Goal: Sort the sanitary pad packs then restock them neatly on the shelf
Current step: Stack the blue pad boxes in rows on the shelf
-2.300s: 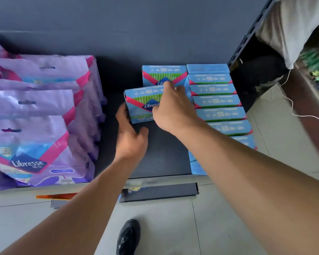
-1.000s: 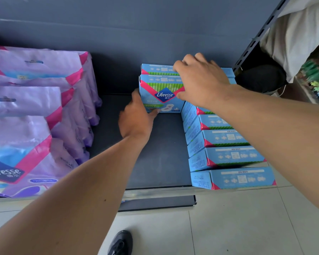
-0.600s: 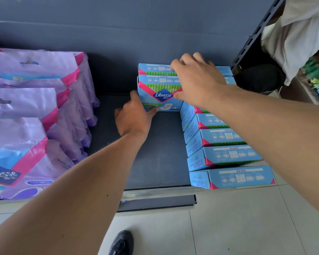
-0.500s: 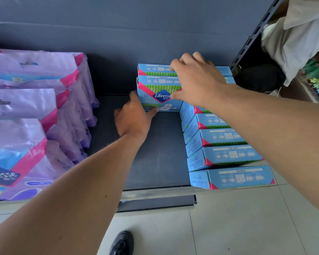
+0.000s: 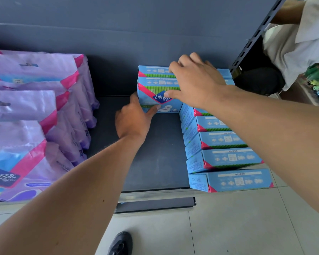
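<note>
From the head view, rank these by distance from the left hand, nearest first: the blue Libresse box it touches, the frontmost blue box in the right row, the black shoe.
1. Blue Libresse box: at the left hand's fingertips, shelf back.
2. Frontmost blue box: right row, at the shelf's front edge.
3. Black shoe: on the floor tiles below.

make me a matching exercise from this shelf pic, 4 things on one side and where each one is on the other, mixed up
Things:
1. purple packs
2. front blue box
3. row of blue boxes
4. shoe

Places:
A. on the floor tiles, bottom of view
B. left part of the shelf
C. between the left hand and right hand
D. right part of the shelf, running back from its front edge

Pairs: 1-B, 2-C, 3-D, 4-A
</note>
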The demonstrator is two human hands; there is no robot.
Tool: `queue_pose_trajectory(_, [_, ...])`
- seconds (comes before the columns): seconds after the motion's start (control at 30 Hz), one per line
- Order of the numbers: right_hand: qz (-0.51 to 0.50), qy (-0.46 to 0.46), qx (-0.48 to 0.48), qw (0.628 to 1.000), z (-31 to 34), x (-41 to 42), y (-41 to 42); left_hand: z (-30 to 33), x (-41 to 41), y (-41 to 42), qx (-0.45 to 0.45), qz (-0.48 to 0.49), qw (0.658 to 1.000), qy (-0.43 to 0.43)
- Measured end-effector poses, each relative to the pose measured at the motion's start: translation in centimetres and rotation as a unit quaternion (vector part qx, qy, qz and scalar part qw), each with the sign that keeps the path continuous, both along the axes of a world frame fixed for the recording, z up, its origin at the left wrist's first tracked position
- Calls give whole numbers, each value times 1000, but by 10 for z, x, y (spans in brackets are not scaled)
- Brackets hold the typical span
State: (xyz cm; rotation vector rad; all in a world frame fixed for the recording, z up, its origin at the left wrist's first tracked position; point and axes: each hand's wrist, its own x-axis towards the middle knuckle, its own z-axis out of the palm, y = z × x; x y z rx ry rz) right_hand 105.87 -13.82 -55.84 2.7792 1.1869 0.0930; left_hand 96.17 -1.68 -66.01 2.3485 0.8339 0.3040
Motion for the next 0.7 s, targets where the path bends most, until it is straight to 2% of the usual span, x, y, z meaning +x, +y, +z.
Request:
queue_pose_trajectory(0.17, [4, 8, 5, 1000, -1, -1, -7, 1, -2, 2, -28, -21, 999, -8])
queue_pose_trajectory(0.37, [1, 16, 68, 998, 12, -2, -38, 8, -7, 0, -59, -28, 997, -42])
queue_pose_trajectory(0.47, [-4, 16, 49, 999, 16, -1, -62, 12, -12, -2, -61, -23, 997, -52])
queue_pose_trajectory(0.7, [-31, 44, 52, 997, 19, -19, -94, 45, -36, -15, 68, -44, 991, -106])
